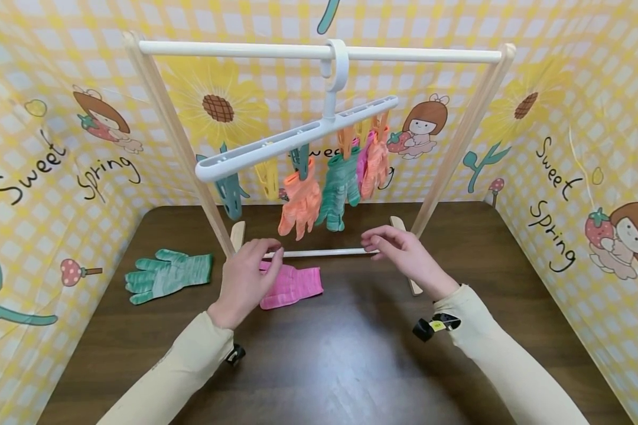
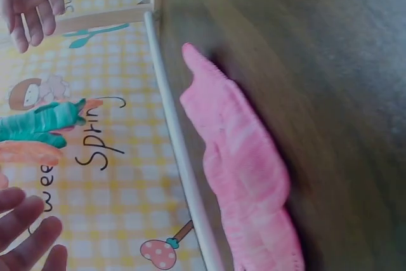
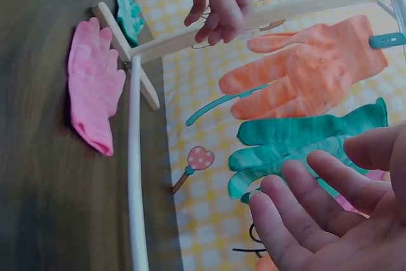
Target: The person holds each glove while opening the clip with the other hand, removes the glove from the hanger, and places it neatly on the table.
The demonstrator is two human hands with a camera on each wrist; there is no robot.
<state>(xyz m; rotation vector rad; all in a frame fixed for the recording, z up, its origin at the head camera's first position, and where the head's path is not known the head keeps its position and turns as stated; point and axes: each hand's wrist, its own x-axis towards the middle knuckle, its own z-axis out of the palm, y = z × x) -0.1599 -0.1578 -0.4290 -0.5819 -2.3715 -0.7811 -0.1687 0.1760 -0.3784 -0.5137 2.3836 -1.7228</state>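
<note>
Your left hand [image 1: 247, 274]: fingers loosely relaxed, holding nothing, hovering over the pink glove [image 1: 292, 285] on the surface [image 1: 351, 354]. Your right hand [image 1: 401, 254]: likewise released, empty, near the rack's lower rail [image 1: 319, 253].

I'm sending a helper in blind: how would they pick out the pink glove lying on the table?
Start at the wooden drying rack on the brown table, then look down to its white bottom bar. The pink glove lies flat just in front of that bar, under the left hand. It is the only pink glove on the table; the other loose one, further left, is a green glove.
</note>
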